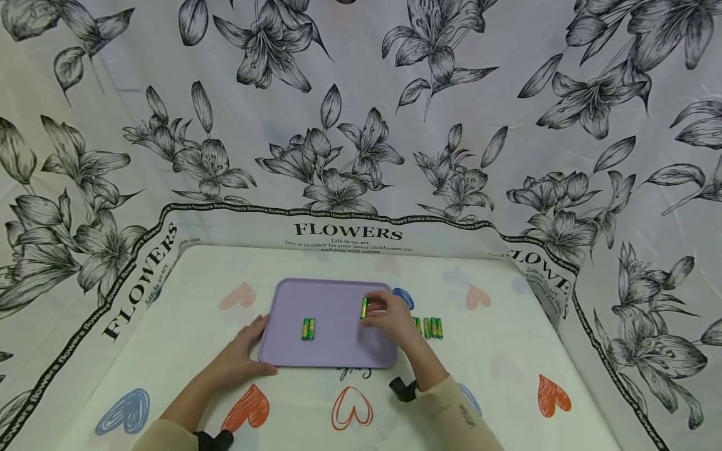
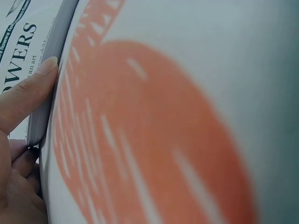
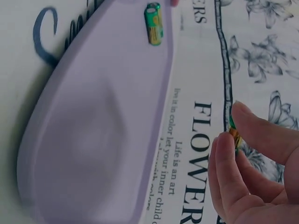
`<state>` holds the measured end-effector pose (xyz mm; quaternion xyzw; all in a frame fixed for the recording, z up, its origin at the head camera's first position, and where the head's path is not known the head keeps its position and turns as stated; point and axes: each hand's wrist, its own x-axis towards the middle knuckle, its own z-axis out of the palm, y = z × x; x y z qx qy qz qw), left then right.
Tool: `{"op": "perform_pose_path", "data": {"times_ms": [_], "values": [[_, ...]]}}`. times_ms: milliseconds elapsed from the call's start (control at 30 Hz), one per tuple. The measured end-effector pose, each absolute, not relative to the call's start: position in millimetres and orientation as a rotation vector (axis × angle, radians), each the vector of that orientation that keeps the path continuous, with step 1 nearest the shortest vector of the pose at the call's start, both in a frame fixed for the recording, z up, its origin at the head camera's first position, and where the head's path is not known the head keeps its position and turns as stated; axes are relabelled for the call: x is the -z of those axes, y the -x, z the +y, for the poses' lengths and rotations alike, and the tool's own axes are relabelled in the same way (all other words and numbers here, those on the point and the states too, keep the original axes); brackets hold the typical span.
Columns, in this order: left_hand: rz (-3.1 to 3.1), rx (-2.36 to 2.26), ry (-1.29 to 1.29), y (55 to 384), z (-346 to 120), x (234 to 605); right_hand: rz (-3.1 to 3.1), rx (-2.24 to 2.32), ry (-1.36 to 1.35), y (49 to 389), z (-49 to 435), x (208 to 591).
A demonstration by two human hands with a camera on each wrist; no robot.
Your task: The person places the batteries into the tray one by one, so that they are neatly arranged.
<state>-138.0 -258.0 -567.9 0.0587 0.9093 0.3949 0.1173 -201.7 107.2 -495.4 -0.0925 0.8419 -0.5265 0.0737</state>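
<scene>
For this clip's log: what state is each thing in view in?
Tray: flat on the cloth, right side up
Batteries on tray: two, lying side by side
Held battery: pinched between thumb and fingers
Batteries beside tray: lying in a row, partly hidden
Left grip: touching tray's near-left corner
Right grip: pinching held battery

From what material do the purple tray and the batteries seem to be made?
The purple tray is probably matte plastic, from its even colour and smooth moulded look; coated metal is possible. The batteries seem metal underneath, with glossy green-and-yellow printed outsides, from their shine; their inside is hidden.
</scene>
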Motion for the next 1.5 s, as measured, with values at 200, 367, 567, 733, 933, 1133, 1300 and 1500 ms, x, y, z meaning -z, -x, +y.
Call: {"op": "perform_pose_path", "data": {"times_ms": [200, 367, 567, 733, 933, 1133, 1300, 1500], "values": [[2.662, -1.146, -0.161, 137.9, -257.6, 566.6, 2.482, 1.606, 0.323, 200.7, 90.1, 502.7], [2.664, -1.135, -0.157, 138.0, -257.5, 566.0, 2.472, 1.588, 0.342, 198.8, 73.6, 507.3], [2.662, -1.136, -0.151, 137.6, -258.0, 565.3, 2.450, 1.563, 0.324, 197.2, 53.3, 516.5], [2.655, -1.143, -0.153, 137.3, -257.8, 565.2, 2.421, 1.554, 0.299, 198.4, 39.9, 528.9], [2.658, -1.141, -0.159, 137.0, -257.4, 565.1, 2.429, 1.536, 0.323, 200.1, 26.4, 541.5], [2.657, -1.146, -0.160, 136.6, -256.8, 563.1, 2.491, 1.453, 0.337, 201.2, 16.2, 547.4], [2.656, -1.144, -0.154, 136.9, -257.2, 565.5, 2.517, 1.377, 0.325, 202.4, 12.6, 548.9], [2.662, -1.152, -0.162, 137.5, -257.5, 567.5, 2.553, 1.310, 0.337, 203.6, 9.7, 549.0]]}}
